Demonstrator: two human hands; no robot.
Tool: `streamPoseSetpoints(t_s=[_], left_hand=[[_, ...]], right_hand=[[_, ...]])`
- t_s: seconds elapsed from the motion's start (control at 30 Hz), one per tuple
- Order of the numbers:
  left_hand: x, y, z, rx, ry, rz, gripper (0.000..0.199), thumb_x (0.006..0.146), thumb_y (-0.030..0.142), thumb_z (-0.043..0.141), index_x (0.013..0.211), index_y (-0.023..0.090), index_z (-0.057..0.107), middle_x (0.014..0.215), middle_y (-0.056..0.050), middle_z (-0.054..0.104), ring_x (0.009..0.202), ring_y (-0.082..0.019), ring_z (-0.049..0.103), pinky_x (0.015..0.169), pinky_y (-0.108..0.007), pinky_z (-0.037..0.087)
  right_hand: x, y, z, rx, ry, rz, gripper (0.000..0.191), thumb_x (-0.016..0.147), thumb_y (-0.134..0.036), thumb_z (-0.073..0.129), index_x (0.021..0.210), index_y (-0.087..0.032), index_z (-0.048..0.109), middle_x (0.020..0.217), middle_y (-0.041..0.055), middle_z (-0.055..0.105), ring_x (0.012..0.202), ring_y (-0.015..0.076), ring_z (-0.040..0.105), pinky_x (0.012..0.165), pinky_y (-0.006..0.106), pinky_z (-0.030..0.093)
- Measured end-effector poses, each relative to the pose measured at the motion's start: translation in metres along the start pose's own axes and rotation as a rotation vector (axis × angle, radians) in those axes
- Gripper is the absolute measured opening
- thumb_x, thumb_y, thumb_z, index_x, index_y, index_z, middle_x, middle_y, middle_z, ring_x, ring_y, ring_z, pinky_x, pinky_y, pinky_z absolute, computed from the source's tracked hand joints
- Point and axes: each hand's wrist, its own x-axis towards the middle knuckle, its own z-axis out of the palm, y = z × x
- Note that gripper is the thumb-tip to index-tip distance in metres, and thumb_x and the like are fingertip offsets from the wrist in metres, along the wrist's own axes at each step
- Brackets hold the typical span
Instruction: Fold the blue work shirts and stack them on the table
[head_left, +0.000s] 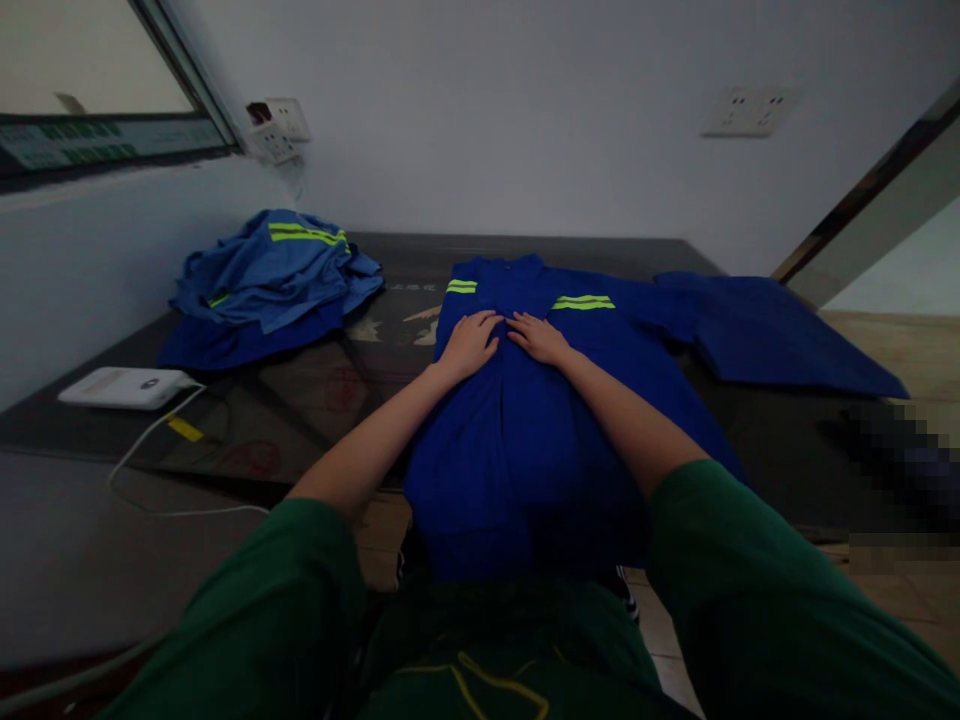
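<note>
A dark blue work shirt with bright yellow-green stripes across the chest lies spread over the dark table, its collar toward the wall. The lower part hangs over the front edge toward my body. My left hand rests flat on the shirt's front, left of the button line, fingers extended. Just across from it, my right hand lies on the cloth below the right stripe, its fingers also stretched out. The fingertips of both hands almost meet near the middle of the chest. Neither hand grasps the fabric visibly.
Crumpled lighter blue clothing sits at the back left of the table. A white power bank with a cable lies at the left edge. Folded dark blue cloth is on the right. Wall sockets are above.
</note>
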Motion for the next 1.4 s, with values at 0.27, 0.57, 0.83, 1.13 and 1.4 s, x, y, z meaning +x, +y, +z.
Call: streamPoseSetpoints(t_s=[0.27,0.57,0.83,1.13,1.4], left_hand=[[-0.199,0.093,-0.051,-0.096,-0.206,0.457,0.051,0.086,0.048,0.060,0.131,0.025,0.051,0.128,-0.010,0.057,0.122,-0.026,0.050,0.108,-0.046,0.035],[-0.251,0.109,-0.001,0.032,-0.108,0.320,0.051,0.069,0.017,0.067,0.118,0.024,0.058,0.144,-0.011,0.046,0.138,-0.034,0.032,0.112,-0.063,0.023],[-0.246,0.115,-0.023,0.008,-0.145,0.339,0.031,0.071,0.028,0.066,0.102,0.024,0.062,0.140,-0.010,0.049,0.135,-0.033,0.035,0.112,-0.062,0.028],[-0.268,0.108,0.007,-0.062,0.263,0.189,0.037,0.066,0.008,0.055,0.098,0.025,0.058,0.112,-0.010,0.055,0.109,-0.028,0.054,0.091,-0.049,0.053],[-0.275,0.108,-0.033,-0.377,0.409,0.185,0.041,0.082,0.004,0.045,0.113,0.027,0.057,0.073,-0.002,0.056,0.066,-0.016,0.059,0.055,-0.028,0.051]], right_hand=[[0.008,-0.026,-0.015,0.062,0.176,0.066,0.037,0.098,-0.030,0.037,0.115,-0.015,0.067,0.123,0.0122,0.064,0.119,0.0263,0.055,0.105,0.043,0.035],[0.028,-0.056,-0.005,0.194,0.238,0.286,0.039,0.095,-0.039,0.044,0.121,-0.017,0.062,0.118,0.0134,0.065,0.109,0.0274,0.059,0.092,0.039,0.046],[0.040,-0.042,-0.003,0.376,0.214,0.409,0.025,0.081,-0.021,0.057,0.102,-0.019,0.071,0.102,0.0075,0.071,0.094,0.0193,0.063,0.085,0.031,0.047],[0.038,-0.035,-0.003,0.437,0.226,0.364,0.025,0.079,-0.020,0.060,0.101,-0.016,0.072,0.096,0.0065,0.071,0.085,0.0160,0.063,0.079,0.026,0.047],[0.039,-0.039,-0.010,0.471,0.300,0.297,0.029,0.080,-0.017,0.057,0.105,-0.015,0.071,0.089,0.0047,0.070,0.080,0.0149,0.062,0.078,0.025,0.047]])
